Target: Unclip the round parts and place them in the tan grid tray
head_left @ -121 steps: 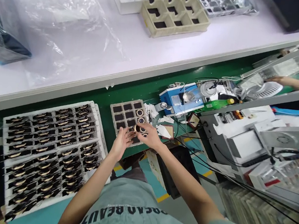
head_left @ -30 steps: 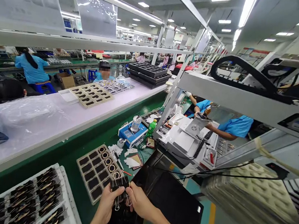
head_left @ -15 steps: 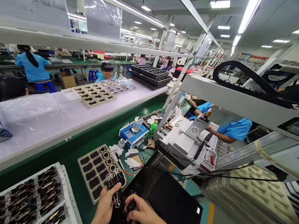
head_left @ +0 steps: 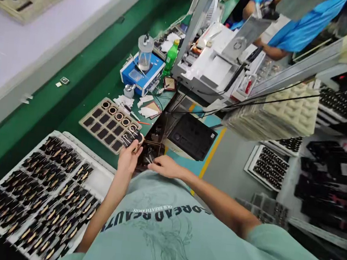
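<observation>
My left hand (head_left: 129,156) is closed on a small gold-rimmed part (head_left: 142,138), which has black binder clips (head_left: 132,134) with silver wire handles clamped on it. It is held above the near right corner of a beige compartment tray (head_left: 84,125) with dark square pads and several gold-rimmed rings. My right hand (head_left: 166,166) is low over a dark open box (head_left: 159,148) at the bench edge. Its fingers are pinched on what looks like a binder clip, of which only pale wire handles (head_left: 149,159) show, blurred.
A white tray (head_left: 101,180) packed with clipped parts lies at left. Beyond the compartment tray stand a blue device (head_left: 148,77) with a clear jar, a green bottle (head_left: 171,57) and paper scraps (head_left: 149,110). A co-worker's blue sleeve (head_left: 308,30) shows behind a white machine. Foam trays (head_left: 274,115) are stacked at right.
The view has tipped down towards my body. My right hand, which held a small dark thing beside the left, is now lower over the box. My left hand keeps the clipped part.
</observation>
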